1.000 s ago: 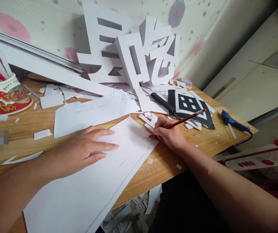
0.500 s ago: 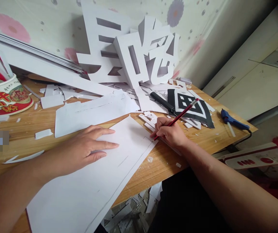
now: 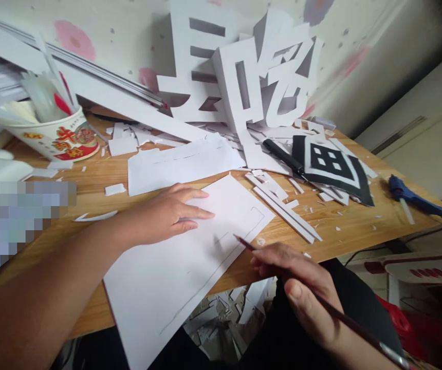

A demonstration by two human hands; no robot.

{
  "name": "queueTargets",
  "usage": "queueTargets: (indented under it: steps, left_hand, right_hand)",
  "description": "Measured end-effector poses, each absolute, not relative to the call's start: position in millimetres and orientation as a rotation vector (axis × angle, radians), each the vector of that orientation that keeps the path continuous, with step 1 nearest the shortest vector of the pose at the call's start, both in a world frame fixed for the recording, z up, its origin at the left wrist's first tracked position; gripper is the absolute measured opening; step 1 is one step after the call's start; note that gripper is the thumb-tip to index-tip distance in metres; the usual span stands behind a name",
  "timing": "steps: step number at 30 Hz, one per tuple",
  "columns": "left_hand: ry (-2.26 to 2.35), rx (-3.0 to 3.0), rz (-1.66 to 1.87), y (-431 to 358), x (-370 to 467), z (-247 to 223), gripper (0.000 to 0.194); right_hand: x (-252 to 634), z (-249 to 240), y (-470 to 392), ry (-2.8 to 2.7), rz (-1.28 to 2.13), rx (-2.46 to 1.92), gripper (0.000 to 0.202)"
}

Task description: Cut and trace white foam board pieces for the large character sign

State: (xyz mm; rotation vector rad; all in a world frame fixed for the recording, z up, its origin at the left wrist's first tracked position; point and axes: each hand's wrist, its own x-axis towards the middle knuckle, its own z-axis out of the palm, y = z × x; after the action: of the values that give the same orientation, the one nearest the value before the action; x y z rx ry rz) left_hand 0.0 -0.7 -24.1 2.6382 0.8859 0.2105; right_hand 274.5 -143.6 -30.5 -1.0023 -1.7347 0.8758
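My left hand (image 3: pixel 170 213) lies flat with fingers spread on a white board (image 3: pixel 155 303), pressing it to the wooden table. Pencil lines run along the board's right edge, with a hooked corner at its far end and a few short strokes further in. My right hand (image 3: pixel 301 288) holds a dark red pencil (image 3: pixel 344 316) between thumb and fingers. The pencil's tip points up and left, just over the board's right edge; whether it touches cannot be made out. Another white sheet (image 3: pixel 182 159) lies beyond my left hand.
White cut-out characters (image 3: pixel 240 92) lean on the wall. A black cutter (image 3: pixel 282 156), a black patterned piece (image 3: pixel 332 169) and thin strips (image 3: pixel 282 205) lie right of the board. A blue glue gun (image 3: pixel 413 198) sits at the right edge, a paper tub (image 3: pixel 62 136) at left. Scraps litter the floor (image 3: pixel 221 318).
My right hand has drawn back toward me from the board's far corner, the pencil now tilted low across the hand. The hooked corner line shows fully. The view has shifted left.
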Motion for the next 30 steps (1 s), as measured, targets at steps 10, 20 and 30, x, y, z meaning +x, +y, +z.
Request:
queueTargets:
  steps: [10, 20, 30]
  left_hand:
    - [0.882, 2.588, 0.169, -3.1, 2.4, -21.0, 0.033]
    - [0.865, 2.530, 0.219, -3.7, 2.0, -24.5, 0.034]
    - [0.852, 2.527, 0.240, -4.3, 2.2, -26.5, 0.035]
  right_hand:
    - [236.7, -44.9, -163.7, -1.859, 0.817, -0.833, 0.027]
    - [211.2, -42.3, -172.7, -2.009, 0.877, -0.659, 0.027]
    - [198.5, -37.4, -173.5, -2.081, 0.828, -0.628, 0.025]
